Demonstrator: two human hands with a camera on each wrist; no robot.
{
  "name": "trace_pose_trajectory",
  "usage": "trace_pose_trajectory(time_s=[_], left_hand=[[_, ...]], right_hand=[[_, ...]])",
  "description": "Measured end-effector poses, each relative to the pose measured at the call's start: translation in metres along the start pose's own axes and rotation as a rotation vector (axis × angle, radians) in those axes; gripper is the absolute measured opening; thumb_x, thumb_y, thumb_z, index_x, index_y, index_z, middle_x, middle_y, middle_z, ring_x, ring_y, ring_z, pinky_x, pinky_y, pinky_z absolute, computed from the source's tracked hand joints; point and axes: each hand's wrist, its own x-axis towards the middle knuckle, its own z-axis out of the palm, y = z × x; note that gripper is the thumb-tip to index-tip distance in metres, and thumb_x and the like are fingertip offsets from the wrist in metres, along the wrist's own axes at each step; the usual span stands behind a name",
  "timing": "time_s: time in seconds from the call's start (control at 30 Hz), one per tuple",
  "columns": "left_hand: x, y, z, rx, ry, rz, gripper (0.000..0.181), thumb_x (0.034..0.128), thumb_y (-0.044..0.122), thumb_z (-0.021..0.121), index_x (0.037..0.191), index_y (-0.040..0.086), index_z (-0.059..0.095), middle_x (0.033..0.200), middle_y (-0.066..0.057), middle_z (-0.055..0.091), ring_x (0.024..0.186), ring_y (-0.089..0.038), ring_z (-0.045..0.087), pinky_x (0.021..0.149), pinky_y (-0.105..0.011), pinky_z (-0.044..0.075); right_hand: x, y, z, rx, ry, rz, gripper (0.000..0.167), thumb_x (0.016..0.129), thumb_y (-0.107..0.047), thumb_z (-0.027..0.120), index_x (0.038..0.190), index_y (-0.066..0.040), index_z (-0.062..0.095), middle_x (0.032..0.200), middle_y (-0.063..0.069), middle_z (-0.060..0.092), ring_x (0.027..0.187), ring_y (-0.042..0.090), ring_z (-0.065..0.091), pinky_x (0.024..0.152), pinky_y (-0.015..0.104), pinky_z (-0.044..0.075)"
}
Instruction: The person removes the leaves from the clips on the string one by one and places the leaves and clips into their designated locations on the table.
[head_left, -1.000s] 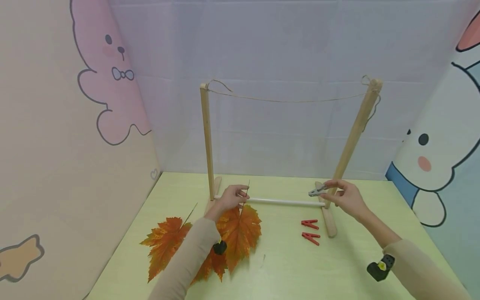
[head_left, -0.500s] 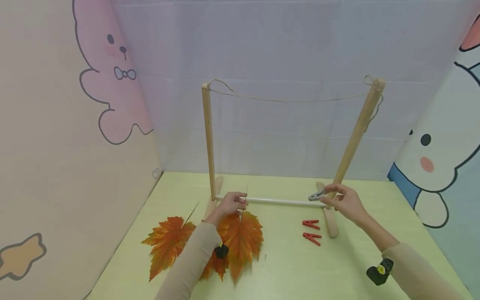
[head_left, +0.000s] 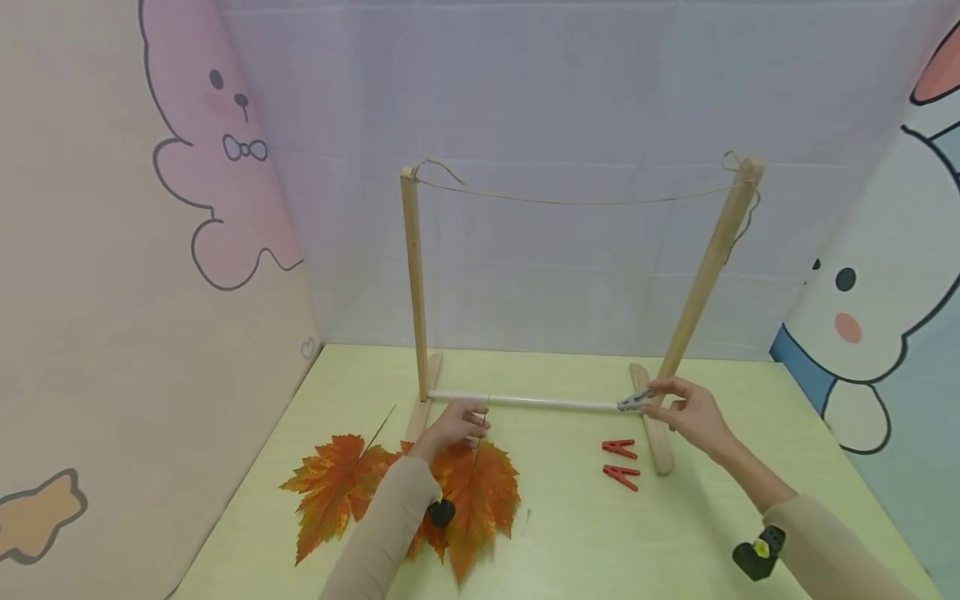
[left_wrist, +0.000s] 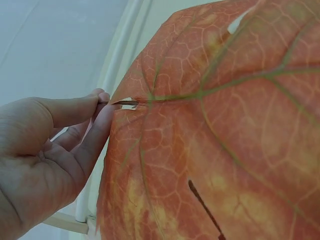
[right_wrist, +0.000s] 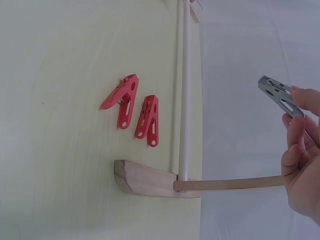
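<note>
My left hand (head_left: 453, 429) pinches the thin stem of an orange maple leaf (head_left: 480, 492); the left wrist view shows thumb and finger on the stem just off the leaf's base (left_wrist: 175, 120). The leaf hangs tip toward me, over other leaves. Between thumb and fingers, my right hand (head_left: 693, 415) holds a grey clothespin (head_left: 633, 401) by its handle end, near the right post. In the right wrist view the clothespin (right_wrist: 280, 96) points away from the fingertips. Two red clothespins (head_left: 619, 448) (right_wrist: 123, 101) lie on the table below that hand.
A wooden frame stands on the table, with a left post (head_left: 415, 283), a right post (head_left: 708, 271), a white crossbar (head_left: 543, 402) and a string (head_left: 570, 202) tied between the post tops. Another maple leaf (head_left: 330, 487) lies at left. Painted walls flank the table (head_left: 585, 542).
My left hand has moved down and slightly toward me, lowering the leaf with it. The right hand and its grey clothespin have sunk a little.
</note>
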Motion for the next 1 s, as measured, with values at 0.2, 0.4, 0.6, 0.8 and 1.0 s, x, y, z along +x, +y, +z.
trace_pose_trajectory(time_s=[0.2,0.4,0.6,0.8,1.0], left_hand=[[-0.002,-0.009,0.001,-0.016,0.020,-0.037,0.041,0.0850,-0.007,0.055,0.125,-0.011,0.046,0.101,-0.021,0.062,0.081,-0.020,0.063,0.059,-0.028,0.053],[-0.004,-0.018,0.004,-0.018,0.030,-0.044,0.041,0.0849,-0.005,0.056,0.125,-0.009,0.047,0.099,-0.018,0.063,0.077,-0.017,0.062,0.055,-0.025,0.051],[-0.004,-0.025,0.008,-0.049,0.035,-0.036,0.041,0.0848,-0.006,0.055,0.125,-0.008,0.048,0.100,-0.016,0.063,0.073,-0.012,0.058,0.056,-0.025,0.051],[-0.003,-0.030,0.012,-0.080,0.065,-0.020,0.041,0.0827,-0.008,0.055,0.123,-0.010,0.048,0.098,-0.017,0.063,0.073,-0.014,0.058,0.060,-0.029,0.052],[-0.010,-0.027,0.012,-0.118,0.072,0.002,0.040,0.0820,-0.009,0.055,0.121,-0.013,0.049,0.102,-0.024,0.061,0.077,-0.020,0.061,0.065,-0.033,0.053]], right_hand=[[-0.004,0.003,0.002,0.012,-0.002,0.011,0.032,0.077,-0.012,0.071,0.103,0.004,0.060,0.092,0.015,0.062,0.045,0.002,0.039,0.041,0.022,0.038],[-0.009,0.009,0.005,0.022,-0.001,0.016,0.033,0.078,-0.012,0.071,0.103,0.004,0.060,0.091,0.013,0.062,0.045,0.002,0.039,0.041,0.022,0.038],[-0.014,0.012,0.007,0.037,-0.008,0.021,0.034,0.078,-0.012,0.071,0.106,0.005,0.059,0.094,0.018,0.062,0.044,0.001,0.038,0.040,0.022,0.038],[-0.020,0.016,0.008,0.047,-0.013,0.046,0.037,0.078,-0.013,0.071,0.107,0.005,0.059,0.096,0.020,0.061,0.044,0.001,0.038,0.040,0.022,0.038],[-0.023,0.021,0.010,0.046,-0.004,0.062,0.037,0.078,-0.014,0.072,0.106,0.005,0.059,0.094,0.017,0.063,0.044,0.001,0.038,0.040,0.023,0.039]])
